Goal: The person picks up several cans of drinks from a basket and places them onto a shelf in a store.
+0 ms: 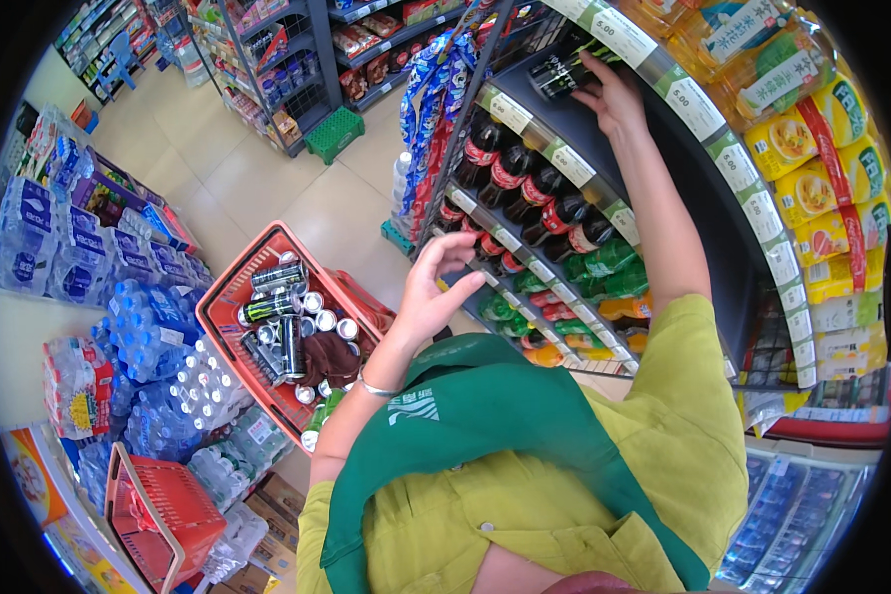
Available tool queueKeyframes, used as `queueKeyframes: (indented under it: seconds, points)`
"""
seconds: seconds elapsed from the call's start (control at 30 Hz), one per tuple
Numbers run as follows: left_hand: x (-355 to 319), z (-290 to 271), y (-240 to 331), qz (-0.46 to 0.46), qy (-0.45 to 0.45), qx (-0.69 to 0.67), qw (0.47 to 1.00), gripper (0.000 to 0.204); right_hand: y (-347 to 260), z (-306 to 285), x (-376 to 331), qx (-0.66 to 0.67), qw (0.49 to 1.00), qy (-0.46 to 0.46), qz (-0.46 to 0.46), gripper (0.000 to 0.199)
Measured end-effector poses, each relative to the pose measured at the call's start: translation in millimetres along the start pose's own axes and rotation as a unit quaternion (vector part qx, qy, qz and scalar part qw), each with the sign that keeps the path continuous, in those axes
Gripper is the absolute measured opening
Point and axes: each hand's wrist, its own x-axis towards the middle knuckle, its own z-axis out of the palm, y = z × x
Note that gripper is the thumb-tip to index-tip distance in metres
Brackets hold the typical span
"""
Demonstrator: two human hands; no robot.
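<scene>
My right hand [612, 94], at one o'clock in my view, has its fingers and thumb about a black can with green markings [554, 79], so the grip is narrowed to the can's width. The can is tilted above the dark shelf [718, 233]; I cannot tell whether it touches the surface. My left hand [436, 287], near the middle of my view, hangs in the air with thumb and curled fingers well apart, holding nothing. Just below the dark shelf, toward one o'clock, stand red-labelled bottles of dark drink [510, 178]. At nine o'clock is a red basket [236, 267] with more black cans [275, 307] in it, some lying, some standing, beside a crumpled brown item [332, 358]. Farther out, a second red basket [183, 495] stands at eight o'clock, a green stool [335, 134] at eleven, and yellow packs [784, 148] between two and three.
</scene>
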Motion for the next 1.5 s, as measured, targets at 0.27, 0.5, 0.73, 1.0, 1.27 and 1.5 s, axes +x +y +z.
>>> queueKeyframes:
  seconds: [0.27, 0.5, 0.73, 1.0, 1.27, 1.5]
  points:
    - [-45.5, -24.9, -41.8, -0.109, 0.084, -0.076, 0.988, 0.038, 24.0, 20.9, 79.6, -0.241, 0.929, 0.023, -0.279, 0.051]
    - [-87.9, -35.7, -73.5, -0.141, 0.158, -0.115, 0.971, 0.036, 36.9, -10.3, 147.1, -0.400, 0.797, 0.056, -0.449, 0.056]
    - [-142.7, -52.2, -93.0, -0.234, 0.222, -0.039, 0.946, 0.032, 47.9, -23.3, 183.3, -0.420, 0.785, 0.074, -0.449, 0.054]
    - [-206.6, -148.1, -130.2, -0.208, 0.431, 0.200, 0.855, 0.033, 33.6, -6.1, 48.1, -0.081, 0.984, 0.082, -0.135, 0.071]
    - [-216.4, -246.5, -183.2, -0.472, 0.353, 0.492, 0.641, 0.077, 58.2, 96.4, -239.0, -0.118, 0.960, -0.066, -0.247, 0.050]
    - [-212.5, -244.6, -163.5, -0.457, 0.366, 0.417, 0.695, 0.072, 110.0, 124.2, -318.0, -0.128, 0.932, -0.338, -0.039, 0.033]
